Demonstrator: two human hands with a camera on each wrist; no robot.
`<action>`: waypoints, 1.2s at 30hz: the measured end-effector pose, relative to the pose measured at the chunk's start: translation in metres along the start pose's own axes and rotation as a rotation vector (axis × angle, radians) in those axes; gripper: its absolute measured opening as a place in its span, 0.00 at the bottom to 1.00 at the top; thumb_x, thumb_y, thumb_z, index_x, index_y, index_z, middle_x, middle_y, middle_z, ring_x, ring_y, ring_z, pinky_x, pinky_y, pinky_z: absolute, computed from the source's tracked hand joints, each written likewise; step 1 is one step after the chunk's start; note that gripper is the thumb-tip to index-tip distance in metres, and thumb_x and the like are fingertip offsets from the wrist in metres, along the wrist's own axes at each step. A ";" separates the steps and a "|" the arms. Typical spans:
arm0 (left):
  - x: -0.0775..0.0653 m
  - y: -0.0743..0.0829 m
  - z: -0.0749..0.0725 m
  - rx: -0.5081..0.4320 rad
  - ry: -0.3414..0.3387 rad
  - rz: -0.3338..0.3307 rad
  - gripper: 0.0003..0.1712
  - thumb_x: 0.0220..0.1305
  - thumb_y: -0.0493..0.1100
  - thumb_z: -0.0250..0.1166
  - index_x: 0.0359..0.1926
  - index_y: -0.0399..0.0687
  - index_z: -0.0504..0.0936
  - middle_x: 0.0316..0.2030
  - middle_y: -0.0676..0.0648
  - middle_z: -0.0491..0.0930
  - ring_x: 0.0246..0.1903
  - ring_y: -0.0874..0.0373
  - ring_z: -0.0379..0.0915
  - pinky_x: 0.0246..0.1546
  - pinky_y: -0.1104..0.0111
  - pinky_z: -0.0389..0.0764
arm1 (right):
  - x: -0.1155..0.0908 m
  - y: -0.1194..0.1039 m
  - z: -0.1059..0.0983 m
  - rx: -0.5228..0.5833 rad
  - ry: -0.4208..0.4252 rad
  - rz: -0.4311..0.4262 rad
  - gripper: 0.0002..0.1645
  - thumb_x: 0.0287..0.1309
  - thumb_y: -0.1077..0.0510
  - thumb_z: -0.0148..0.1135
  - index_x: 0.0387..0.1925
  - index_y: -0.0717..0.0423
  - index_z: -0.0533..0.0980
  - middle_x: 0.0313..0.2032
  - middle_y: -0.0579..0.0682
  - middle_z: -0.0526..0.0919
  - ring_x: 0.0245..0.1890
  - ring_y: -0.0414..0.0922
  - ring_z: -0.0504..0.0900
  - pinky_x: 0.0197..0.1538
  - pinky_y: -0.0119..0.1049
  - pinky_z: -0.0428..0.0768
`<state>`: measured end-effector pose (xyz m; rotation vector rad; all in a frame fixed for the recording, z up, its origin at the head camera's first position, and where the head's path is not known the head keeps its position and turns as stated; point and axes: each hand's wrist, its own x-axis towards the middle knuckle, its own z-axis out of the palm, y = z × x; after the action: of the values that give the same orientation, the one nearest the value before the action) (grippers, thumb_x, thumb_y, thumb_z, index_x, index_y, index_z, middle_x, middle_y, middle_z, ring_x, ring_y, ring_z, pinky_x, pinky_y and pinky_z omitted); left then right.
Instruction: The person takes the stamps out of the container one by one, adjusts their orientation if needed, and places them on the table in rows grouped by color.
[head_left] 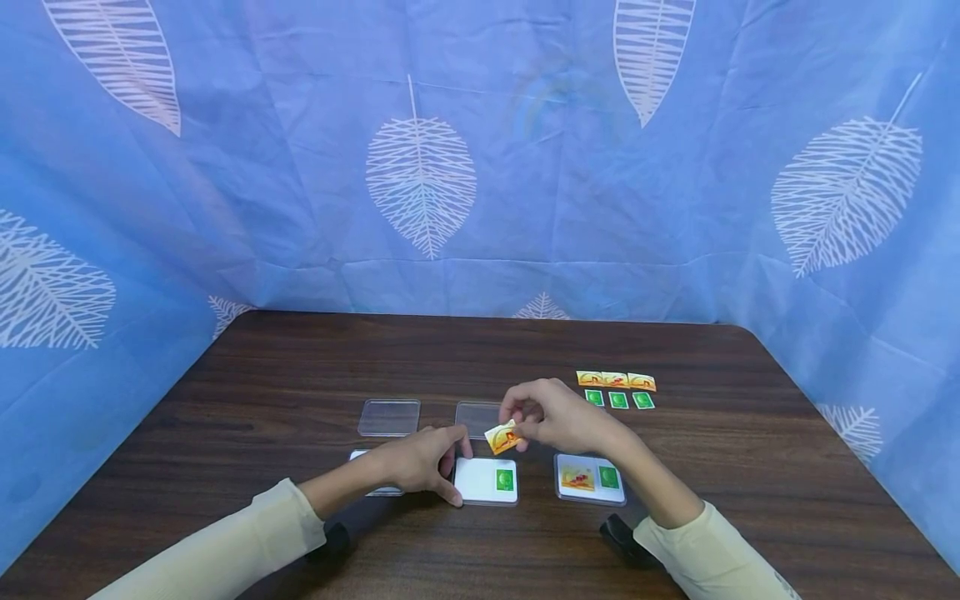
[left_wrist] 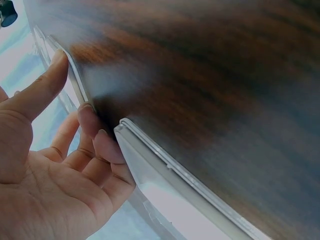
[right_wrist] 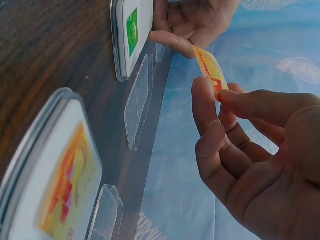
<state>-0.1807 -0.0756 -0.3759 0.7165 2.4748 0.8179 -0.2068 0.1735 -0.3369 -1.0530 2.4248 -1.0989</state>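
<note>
Yellow paper piece (head_left: 502, 437) is pinched in the right hand's (head_left: 562, 416) fingertips, up near the middle white case's (head_left: 475, 480) far edge. Left hand (head_left: 420, 460) grips that case's left edge; a strip of table (head_left: 536, 487) separates it from the right-hand case (head_left: 596, 479).

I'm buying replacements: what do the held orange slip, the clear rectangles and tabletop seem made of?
Orange slip: probably paper or thin film, perhaps glossy; it looks thin, printed and slightly curved.
Clear rectangles: likely hard, smooth plastic; see-through, with bright edges.
Tabletop: dark, softly shiny wood grain; solid wood or laminate, unclear.
</note>
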 end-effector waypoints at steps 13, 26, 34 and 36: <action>-0.001 -0.001 -0.001 -0.007 -0.002 0.032 0.25 0.53 0.36 0.81 0.46 0.46 0.75 0.28 0.49 0.74 0.27 0.59 0.67 0.30 0.70 0.66 | -0.007 0.009 -0.006 -0.010 0.030 0.004 0.10 0.65 0.75 0.60 0.39 0.58 0.81 0.35 0.50 0.83 0.29 0.45 0.84 0.35 0.38 0.83; -0.002 -0.003 -0.003 -0.040 -0.004 0.042 0.25 0.53 0.35 0.81 0.47 0.45 0.75 0.29 0.49 0.74 0.28 0.59 0.67 0.30 0.70 0.66 | -0.011 0.011 -0.015 0.036 0.023 0.063 0.21 0.57 0.81 0.55 0.43 0.60 0.81 0.42 0.53 0.83 0.32 0.53 0.86 0.34 0.34 0.81; -0.002 -0.003 -0.003 -0.042 -0.005 0.032 0.25 0.54 0.35 0.81 0.47 0.45 0.75 0.29 0.49 0.74 0.28 0.58 0.67 0.30 0.70 0.67 | -0.015 0.015 -0.018 0.040 0.020 0.034 0.18 0.59 0.81 0.55 0.43 0.61 0.80 0.43 0.55 0.82 0.33 0.54 0.86 0.35 0.34 0.82; -0.002 -0.003 -0.002 -0.043 -0.005 0.034 0.25 0.54 0.36 0.81 0.47 0.45 0.75 0.29 0.49 0.74 0.28 0.58 0.67 0.30 0.70 0.66 | -0.016 0.016 -0.018 0.023 0.025 0.023 0.18 0.59 0.80 0.56 0.42 0.61 0.80 0.41 0.54 0.82 0.32 0.54 0.86 0.34 0.33 0.81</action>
<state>-0.1815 -0.0799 -0.3756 0.7463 2.4398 0.8776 -0.2135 0.2017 -0.3370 -1.0069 2.4314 -1.1370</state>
